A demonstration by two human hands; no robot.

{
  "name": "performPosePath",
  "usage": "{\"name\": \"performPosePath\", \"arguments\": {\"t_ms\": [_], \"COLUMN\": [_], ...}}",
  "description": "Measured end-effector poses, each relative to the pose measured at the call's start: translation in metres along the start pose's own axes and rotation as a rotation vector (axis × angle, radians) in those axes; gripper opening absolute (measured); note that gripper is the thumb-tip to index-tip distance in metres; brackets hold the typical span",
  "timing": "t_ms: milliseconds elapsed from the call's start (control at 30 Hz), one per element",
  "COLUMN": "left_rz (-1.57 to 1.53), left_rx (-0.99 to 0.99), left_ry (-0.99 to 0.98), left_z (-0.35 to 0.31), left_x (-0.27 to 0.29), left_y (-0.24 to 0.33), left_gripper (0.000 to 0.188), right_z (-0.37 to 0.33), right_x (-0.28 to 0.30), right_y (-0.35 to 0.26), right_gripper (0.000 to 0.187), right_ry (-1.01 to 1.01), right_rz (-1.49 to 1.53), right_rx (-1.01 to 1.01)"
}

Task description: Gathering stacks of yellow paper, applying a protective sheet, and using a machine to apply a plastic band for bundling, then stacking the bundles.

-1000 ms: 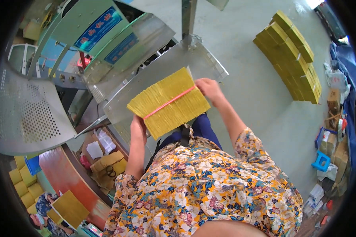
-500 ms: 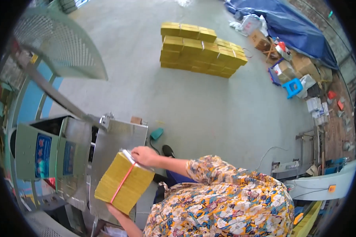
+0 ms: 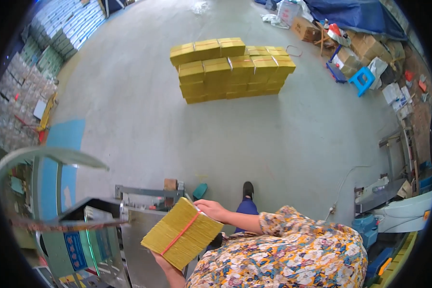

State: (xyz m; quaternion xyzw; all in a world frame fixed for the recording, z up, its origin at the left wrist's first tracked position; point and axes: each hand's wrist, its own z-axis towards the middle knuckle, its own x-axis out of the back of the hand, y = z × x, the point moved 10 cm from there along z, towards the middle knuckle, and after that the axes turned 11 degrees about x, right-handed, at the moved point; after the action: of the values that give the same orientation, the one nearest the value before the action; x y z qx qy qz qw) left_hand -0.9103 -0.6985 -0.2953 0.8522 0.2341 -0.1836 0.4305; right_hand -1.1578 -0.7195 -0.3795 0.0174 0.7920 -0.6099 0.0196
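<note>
A: What has changed since the earlier views?
B: The yellow paper bundle [image 3: 182, 234] has left the machine tray [image 3: 139, 249], so it is now carried clear.
A: Grip state?
B: Right hand [image 3: 211, 210] clasps the far corner, left hand [image 3: 164, 263] supports beneath; the bundle lies between them

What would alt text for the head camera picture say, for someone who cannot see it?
Two hands, the right hand on top and the left hand beneath, hold a yellow paper bundle tied with a red band, beside a metal machine. Farther off, stacked yellow bundles sit on the concrete floor.
</note>
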Motion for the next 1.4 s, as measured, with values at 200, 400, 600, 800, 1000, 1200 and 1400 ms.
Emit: {"name": "performPosePath", "arguments": {"t_ms": [200, 400, 600, 800, 1000, 1200, 1400], "left_rz": [0.040, 0.185, 0.278, 0.393, 0.608, 0.818, 0.885], "left_rx": [0.260, 0.329, 0.394, 0.533, 0.573, 0.363, 0.375], "left_ry": [-0.150, -0.314, -0.351, -0.405, -0.540, -0.637, -0.579], "left_z": [0.097, 0.169, 0.265, 0.371, 0.484, 0.607, 0.722], "left_x": [-0.191, -0.353, -0.477, -0.628, -0.794, -0.965, -1.085], "left_y": [-0.096, -0.154, -0.183, -0.233, -0.277, -0.348, -0.403], "left_gripper": [0.061, 0.060, 0.060, 0.066, 0.061, 0.067, 0.069], "right_z": [0.004, 0.027, 0.077, 0.139, 0.214, 0.304, 0.438], "right_x": [0.221, 0.393, 0.494, 0.627, 0.759, 0.948, 1.107], "right_y": [-0.003, -0.041, -0.044, -0.048, -0.102, -0.112, -0.074], "right_gripper": [0.035, 0.032, 0.036, 0.041, 0.044, 0.045, 0.047], "right_ry": [0.290, 0.445, 0.588, 0.724, 0.794, 0.851, 0.709], "right_rz": [0.149, 0.243, 0.391, 0.489, 0.911, 0.706, 0.735], "right_rx": [-0.042, -0.051, -0.096, -0.118, 0.051, 0.100, 0.036]}}
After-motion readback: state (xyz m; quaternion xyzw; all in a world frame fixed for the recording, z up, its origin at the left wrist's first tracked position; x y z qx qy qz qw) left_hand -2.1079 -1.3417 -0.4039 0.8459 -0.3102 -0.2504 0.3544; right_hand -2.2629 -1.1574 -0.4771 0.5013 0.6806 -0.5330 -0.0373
